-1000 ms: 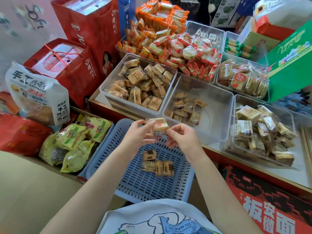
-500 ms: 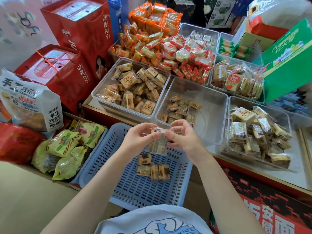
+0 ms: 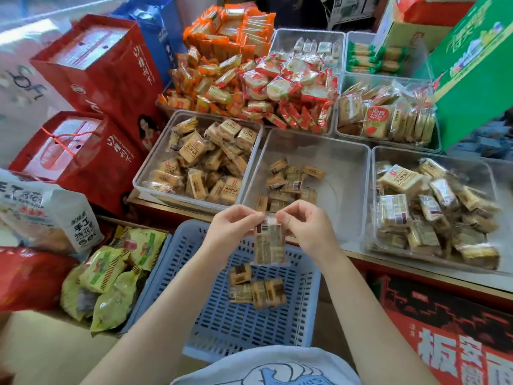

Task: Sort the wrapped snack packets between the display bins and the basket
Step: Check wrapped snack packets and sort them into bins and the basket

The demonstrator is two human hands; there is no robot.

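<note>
**Both hands hold one snack packet above the blue basket**

Now the left hand (image 3: 231,232) and the right hand (image 3: 306,230) are close together, each with fingers curled and pinching the top edge of one wrapped packet (image 3: 269,244). The packet hangs upright between them, over the far part of the blue basket (image 3: 222,323). Its wrapper is clear, with brown and pale print and a barcode near the top left corner; the small text on it is too blurred to read.

On the basket floor, below the hanging packet, four similar packets (image 3: 255,287) lie close together. Beyond the hands stands a clear bin (image 3: 341,173) with only a small group of the same brown packets at its near left part. Just left of it, another clear bin (image 3: 144,176) is full of tan packets with red labels. A third clear bin (image 3: 373,190) on the right holds bigger pale packets, some with barcodes.

At the far left stand red gift boxes (image 3: 91,70) with white Chinese writing on the side. The white bag (image 3: 41,209) at the left edge shows the characters "手工". Green snack bags (image 3: 111,273) lie just left of the basket. Near right, a red and black carton (image 3: 449,334) has large white characters, of which "板" is readable.
</note>
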